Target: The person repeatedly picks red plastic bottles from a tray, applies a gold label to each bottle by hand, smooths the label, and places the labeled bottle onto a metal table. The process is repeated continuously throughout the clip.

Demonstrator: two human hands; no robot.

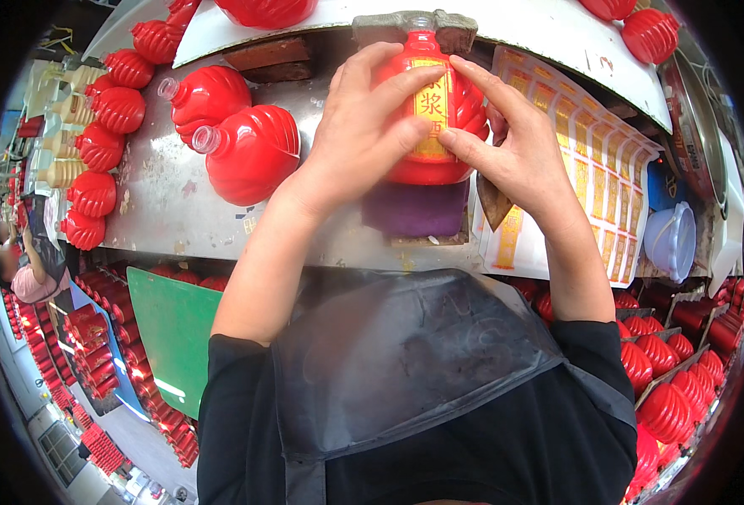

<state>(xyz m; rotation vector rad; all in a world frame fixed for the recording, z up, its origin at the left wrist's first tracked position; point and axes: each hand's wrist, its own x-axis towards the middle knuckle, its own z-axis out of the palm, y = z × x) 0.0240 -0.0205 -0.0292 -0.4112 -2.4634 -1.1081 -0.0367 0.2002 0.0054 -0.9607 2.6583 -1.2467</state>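
- The fingers of the left hand (351, 130) and right hand (521, 156) clasp a glossy red bottle (427, 173) from both sides, thumbs and forefingers meeting over a yellow label (431, 103).
- The bottle sits straight in front of the wearer, clear neck pointing away toward a grey block (456, 35), base beside a purple pad (414, 212).
- Pressing the label down looks to be the step in hand: best done by stroking from its middle to its edges, upright and centred, with even thumb pressure and the bottle held from rolling.
- Under the right hand juts a brown wedge (495, 204); whether the fingers grip it cannot be told.
- To the right, a sheet of yellow labels (581, 156) lies on the worn metal bench (170, 181); two more red bottles (252, 164) rest to the left.
- Farther out, a row of red bottles (101, 147) lines the bench's left edge, and a pale bucket (668, 242) stands at right.
- Beyond, crowded red stacks (671, 412), a green board (166, 332) and another person (37, 273) fill the workshop.
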